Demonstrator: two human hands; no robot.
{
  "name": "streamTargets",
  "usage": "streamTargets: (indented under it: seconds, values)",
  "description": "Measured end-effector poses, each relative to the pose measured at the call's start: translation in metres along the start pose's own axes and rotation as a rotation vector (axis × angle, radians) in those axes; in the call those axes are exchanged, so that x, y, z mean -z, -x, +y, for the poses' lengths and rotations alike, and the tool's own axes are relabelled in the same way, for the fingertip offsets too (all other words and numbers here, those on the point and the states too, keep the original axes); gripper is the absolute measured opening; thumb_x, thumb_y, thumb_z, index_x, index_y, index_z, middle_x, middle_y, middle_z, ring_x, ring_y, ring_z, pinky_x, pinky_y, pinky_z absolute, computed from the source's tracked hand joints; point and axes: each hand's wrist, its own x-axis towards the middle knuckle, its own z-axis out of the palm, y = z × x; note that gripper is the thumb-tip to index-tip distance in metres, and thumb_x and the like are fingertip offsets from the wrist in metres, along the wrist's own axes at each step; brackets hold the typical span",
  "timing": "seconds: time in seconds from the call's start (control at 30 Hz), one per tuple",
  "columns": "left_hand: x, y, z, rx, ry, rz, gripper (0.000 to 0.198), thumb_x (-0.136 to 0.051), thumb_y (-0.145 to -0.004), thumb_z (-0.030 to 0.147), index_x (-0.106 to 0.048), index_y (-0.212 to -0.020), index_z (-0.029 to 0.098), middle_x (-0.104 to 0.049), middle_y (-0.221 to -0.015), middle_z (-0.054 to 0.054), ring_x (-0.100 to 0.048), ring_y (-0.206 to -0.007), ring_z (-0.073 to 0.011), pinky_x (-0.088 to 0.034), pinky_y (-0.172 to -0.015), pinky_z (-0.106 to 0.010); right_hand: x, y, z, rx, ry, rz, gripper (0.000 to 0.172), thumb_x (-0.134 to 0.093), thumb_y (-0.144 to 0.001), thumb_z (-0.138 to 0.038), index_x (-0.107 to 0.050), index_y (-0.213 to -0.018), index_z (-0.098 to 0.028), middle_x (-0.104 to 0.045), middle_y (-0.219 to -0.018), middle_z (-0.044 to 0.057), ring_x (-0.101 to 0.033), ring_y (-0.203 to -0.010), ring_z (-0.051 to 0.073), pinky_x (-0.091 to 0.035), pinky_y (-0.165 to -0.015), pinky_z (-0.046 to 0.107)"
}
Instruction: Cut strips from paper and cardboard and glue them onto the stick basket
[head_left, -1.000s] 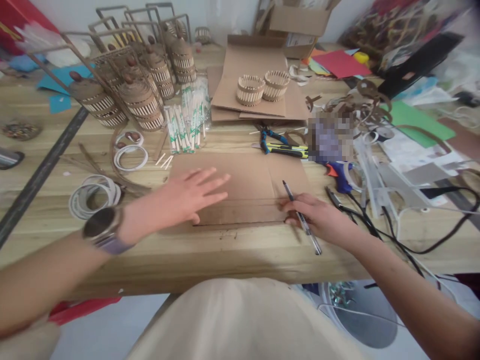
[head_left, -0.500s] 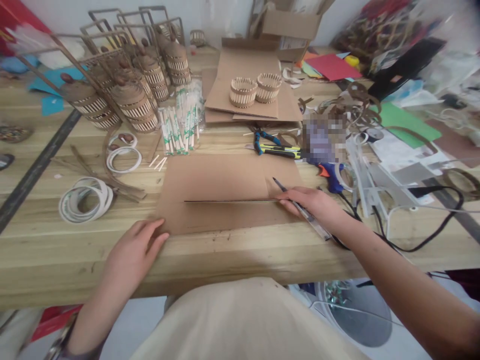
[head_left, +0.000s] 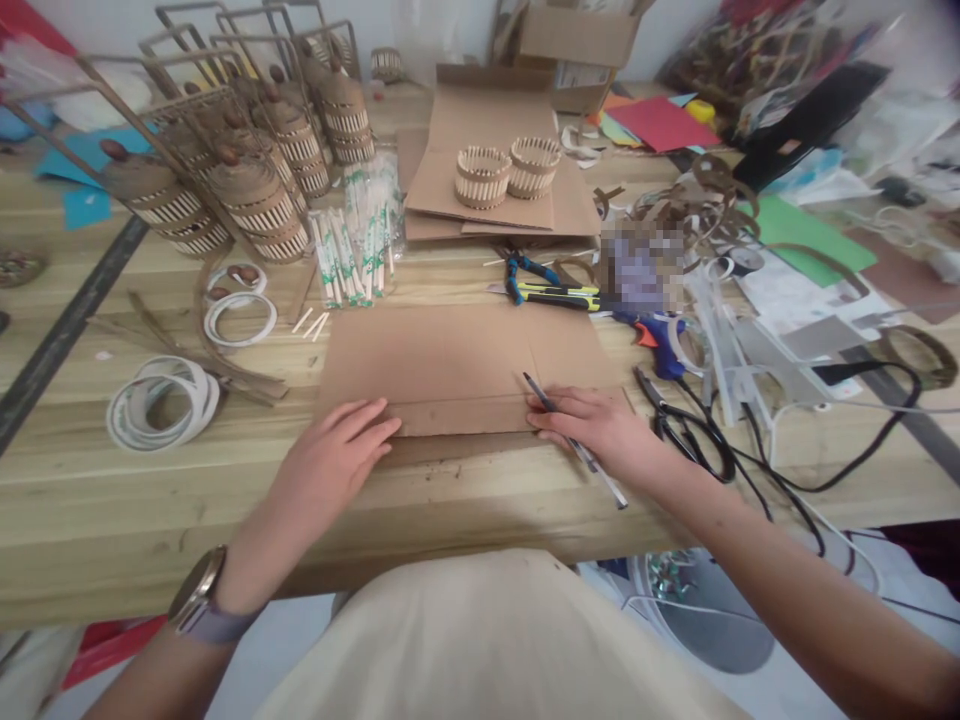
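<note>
A brown cardboard sheet lies on the wooden table in front of me. Along its near edge is a narrow cardboard strip, its face now showing. At the strip's left end, my left hand rests with fingers stretched out, touching it. My right hand is at the other end, fingers bent, with a pen held slantwise between them, its dark tip pointing up and left. Those right fingertips also touch the strip. What lies beneath both palms is hidden.
Scissors, a blue glue gun, a yellow-black utility knife and pliers are at the right. Tape rolls and wrapped stick bundles lie left. Lantern-like stick models and two stick rings stand behind.
My left hand has moved right and forward from the sheet's corner onto the strip. The strip, seen edge-on before, now shows its face nearer me. The right hand has shifted slightly, uncovering the scissors.
</note>
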Motion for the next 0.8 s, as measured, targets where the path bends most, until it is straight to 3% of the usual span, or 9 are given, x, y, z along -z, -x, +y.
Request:
streamTargets:
  seconds: [0.13,0.33,0.6,0.8]
  values:
    - [-0.010,0.000,-0.007,-0.006,0.023,-0.060,0.037,-0.039,-0.103,0.029,-0.072,-0.115,0.020,-0.070,-0.125,-0.010,-0.061,-0.108,-0.0263,-0.054,-0.093,-0.045,0.006,0.009,0.010,-0.057,-0.065,-0.030,0.025,-0.053,-0.098,-0.031,-0.071,-0.115,-0.026,-0.070,-0.127,0.009,-0.060,-0.122,0.028,-0.051,-0.102,0.046]
    - [-0.009,0.003,-0.010,-0.013,0.043,-0.007,0.042,-0.036,-0.104,0.036,-0.073,-0.113,0.019,-0.072,-0.120,-0.011,-0.062,-0.104,-0.0275,-0.053,-0.091,-0.045,0.023,0.029,0.026,-0.199,-0.147,-0.011,0.025,-0.052,-0.098,-0.025,-0.069,-0.116,-0.028,-0.069,-0.126,0.007,-0.060,-0.121,0.024,-0.050,-0.101,0.044]
    - [-0.008,0.013,-0.012,-0.017,0.055,-0.012,0.049,-0.032,-0.104,0.042,-0.074,-0.109,0.018,-0.071,-0.120,-0.012,-0.064,-0.105,-0.0274,-0.054,-0.092,-0.043,0.023,0.033,0.019,-0.247,-0.203,0.025,0.023,-0.051,-0.098,-0.023,-0.070,-0.111,-0.023,-0.068,-0.125,0.011,-0.062,-0.119,0.024,-0.050,-0.100,0.041]
    - [-0.013,0.014,-0.015,-0.033,0.093,0.006,0.047,-0.035,-0.104,0.042,-0.075,-0.109,0.018,-0.071,-0.121,-0.012,-0.064,-0.106,-0.0281,-0.054,-0.092,-0.044,0.026,0.038,0.028,-0.258,-0.244,0.003,0.028,-0.052,-0.096,-0.019,-0.068,-0.116,-0.028,-0.068,-0.127,0.008,-0.061,-0.120,0.022,-0.051,-0.100,0.042]
